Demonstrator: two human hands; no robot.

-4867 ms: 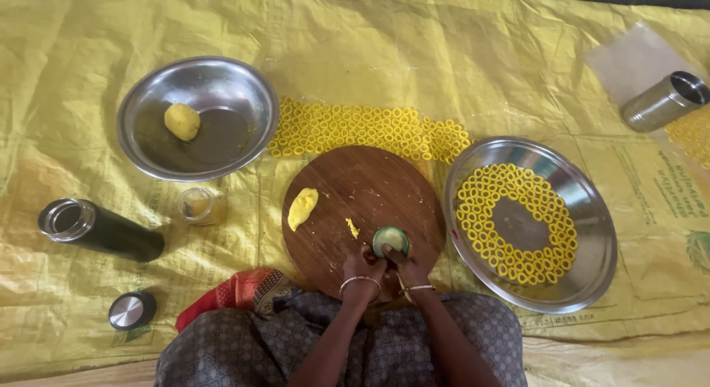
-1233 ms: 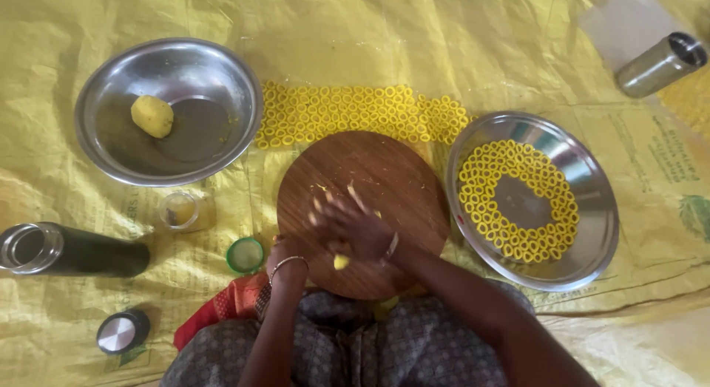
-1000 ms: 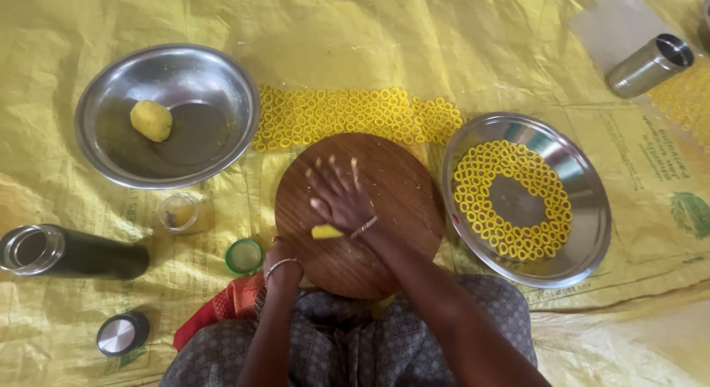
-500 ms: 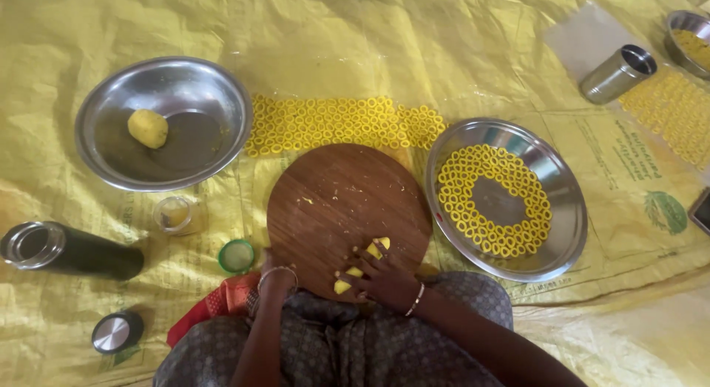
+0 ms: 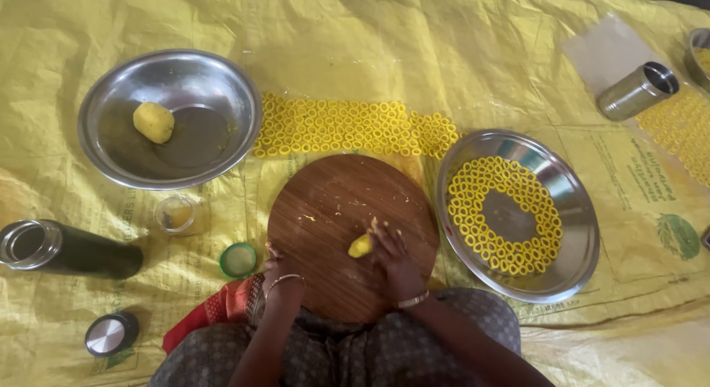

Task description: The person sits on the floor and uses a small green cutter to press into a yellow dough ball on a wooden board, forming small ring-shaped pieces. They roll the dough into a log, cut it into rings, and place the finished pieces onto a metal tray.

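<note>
My right hand [image 5: 390,252] lies flat on the round wooden board [image 5: 336,209], fingers spread open, pressing a small yellow dough piece [image 5: 360,246] at its nine o'clock side; the piece's long axis runs roughly seven to one o'clock. My left hand [image 5: 279,267] rests on the board's edge at eight o'clock, loosely curled and empty, farther from the dough. At three o'clock sits a steel plate [image 5: 577,261] ringed with dough rings [image 5: 488,181].
</note>
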